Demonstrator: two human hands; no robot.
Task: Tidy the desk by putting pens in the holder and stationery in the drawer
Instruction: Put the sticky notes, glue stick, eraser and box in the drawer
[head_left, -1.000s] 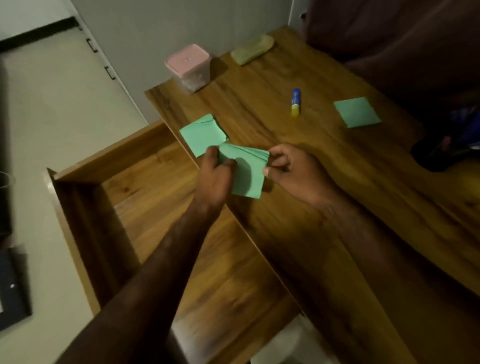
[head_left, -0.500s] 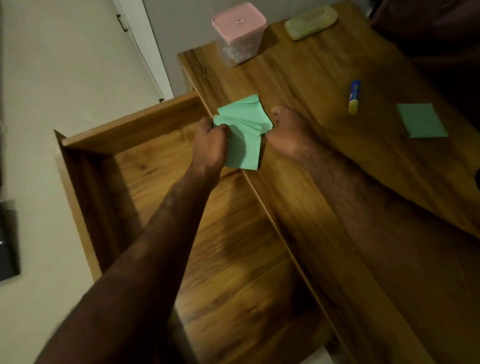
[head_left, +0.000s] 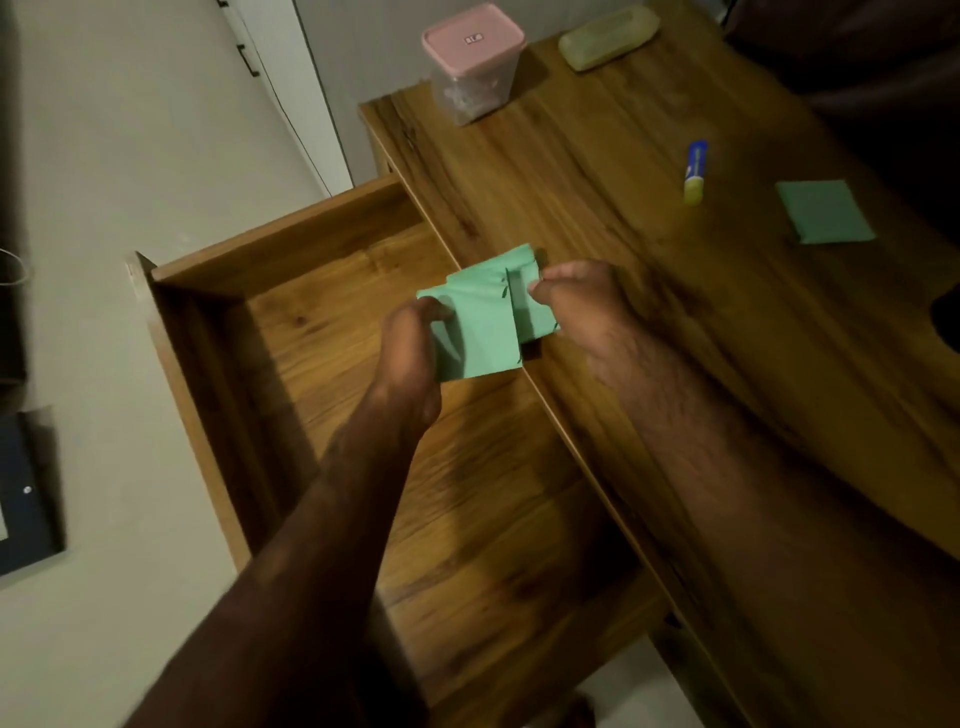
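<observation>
Green notes (head_left: 485, 322), a loosely fanned stack, are held over the desk (head_left: 597, 171) edge, partly above the open drawer (head_left: 332, 322). The left hand (head_left: 410, 348) pinches the stack's left side between thumb and fingers; the right hand (head_left: 582, 312) pinches its right side likewise. On the desk lie a glue stick (head_left: 695, 172) and, near it, a second green pad (head_left: 823, 210), well apart from the hands. At the far edge stand a pink-lidded box (head_left: 472, 62) and a pale case (head_left: 608, 36).

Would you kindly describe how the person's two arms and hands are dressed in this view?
Both arms are bare: no sleeves show on either forearm. The left hand and the right hand wear no gloves, and no watch, bracelet or ring is visible. The right forearm shows hair.
</observation>
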